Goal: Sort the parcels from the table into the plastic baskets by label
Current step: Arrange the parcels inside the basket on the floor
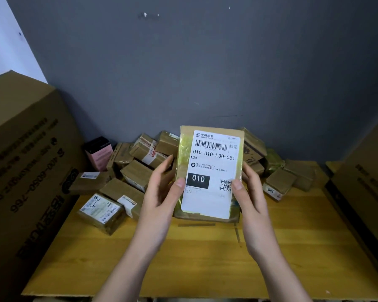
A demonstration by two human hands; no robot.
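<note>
Head view: a flat parcel (207, 173), brown card wrapped in yellowish clear tape, is held upright in mid-air above the table (183, 258), label side toward the camera. A white shipping label (212, 171) covers most of the front; "010-010-L30-551", "L30" and a black block w/ "010" can be read on it, plus a barcode at the top and a QR code lower right.

The parcel is gripped from both sides. The left hand (162, 192) is curled round the parcel's left edge: its thumb (179, 185) is pressed on the front, just beside the black "010" block, and the other fingers are wrapped behind, w/ the index fingertip seen at approx. mid-height of the left edge. The right hand (251, 192) is curled round the right edge: its thumb (237, 185) is laid on the front just right of the QR code, and the rest of the fingers pass behind the parcel, mostly hidden. The parcel is thus pinched between thumbs in front and fingers at the back, both thumbs at about the same height, low on the label.

Behind the held parcel, a heap of small brown parcels (140, 166) is piled on the table against the grey wall (205, 62). A pink and black box (98, 155) stands at the left end of the heap. Large cardboard cartons flank the table: one at left (26, 171) w/ dark print, one at right (362, 192).
</note>
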